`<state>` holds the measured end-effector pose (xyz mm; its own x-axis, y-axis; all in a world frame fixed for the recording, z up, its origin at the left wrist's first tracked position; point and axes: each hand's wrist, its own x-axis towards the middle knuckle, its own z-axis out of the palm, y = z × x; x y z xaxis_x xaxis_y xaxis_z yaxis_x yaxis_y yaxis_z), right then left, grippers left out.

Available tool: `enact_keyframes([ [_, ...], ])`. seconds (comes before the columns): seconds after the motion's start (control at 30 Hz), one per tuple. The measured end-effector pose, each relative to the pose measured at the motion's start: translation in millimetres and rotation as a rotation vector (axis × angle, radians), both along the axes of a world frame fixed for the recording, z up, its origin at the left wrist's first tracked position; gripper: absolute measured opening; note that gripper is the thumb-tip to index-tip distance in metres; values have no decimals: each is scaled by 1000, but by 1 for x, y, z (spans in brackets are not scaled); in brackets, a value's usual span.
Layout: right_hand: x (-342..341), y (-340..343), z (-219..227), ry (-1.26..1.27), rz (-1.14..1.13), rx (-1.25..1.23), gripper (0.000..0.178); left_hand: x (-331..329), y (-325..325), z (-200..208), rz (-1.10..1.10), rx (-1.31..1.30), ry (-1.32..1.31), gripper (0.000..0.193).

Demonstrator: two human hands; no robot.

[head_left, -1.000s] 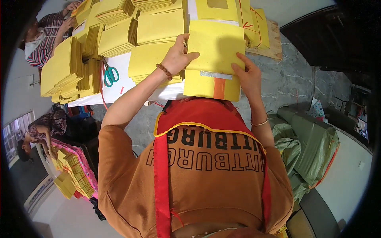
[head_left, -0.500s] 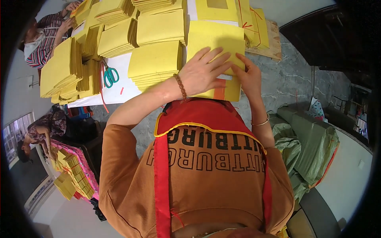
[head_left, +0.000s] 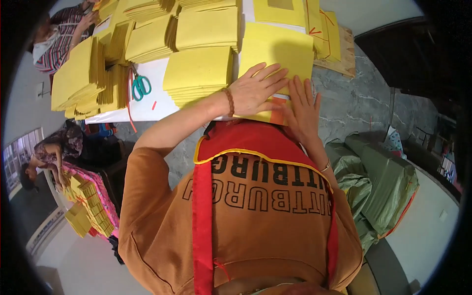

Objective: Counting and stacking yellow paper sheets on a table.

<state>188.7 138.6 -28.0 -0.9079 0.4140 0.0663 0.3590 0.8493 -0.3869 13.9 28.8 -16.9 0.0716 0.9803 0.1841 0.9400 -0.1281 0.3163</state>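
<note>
We find the yellow paper piece (head_left: 278,42) lying flat at the near edge of the white surface (head_left: 155,73), right in front of the wearer's red apron (head_left: 255,139). An orange strip (head_left: 278,113) shows at its lower end, partly covered by the hands.

Left hand (head_left: 250,96): palm down across the paper, fingers extended and spread, pointing up and right. Right hand (head_left: 303,117): fingers straight and slightly parted, laid along the paper's right margin, tips close to those of the left. We see neither hand pinching anything.

Just left of the paper we log a yellow stack (head_left: 197,69); farther left, green-handled scissors (head_left: 141,87) with a red scrap (head_left: 154,105) nearby. Beyond the paper's upper right, a yellow bundle (head_left: 331,37) carries red cord. Upper left, we note a co-worker in striped sleeves (head_left: 63,32).
</note>
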Motion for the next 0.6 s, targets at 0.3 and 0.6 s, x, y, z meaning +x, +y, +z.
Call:
enact_keyframes([
  [0.3, 9, 29, -3, 212, 36, -560, 60, 18, 20, -9, 108, 182, 262, 49],
  [0.6, -7, 34, 34, 526, -156, -981, 61, 26, 22, 12, 322, 238, 247, 43],
])
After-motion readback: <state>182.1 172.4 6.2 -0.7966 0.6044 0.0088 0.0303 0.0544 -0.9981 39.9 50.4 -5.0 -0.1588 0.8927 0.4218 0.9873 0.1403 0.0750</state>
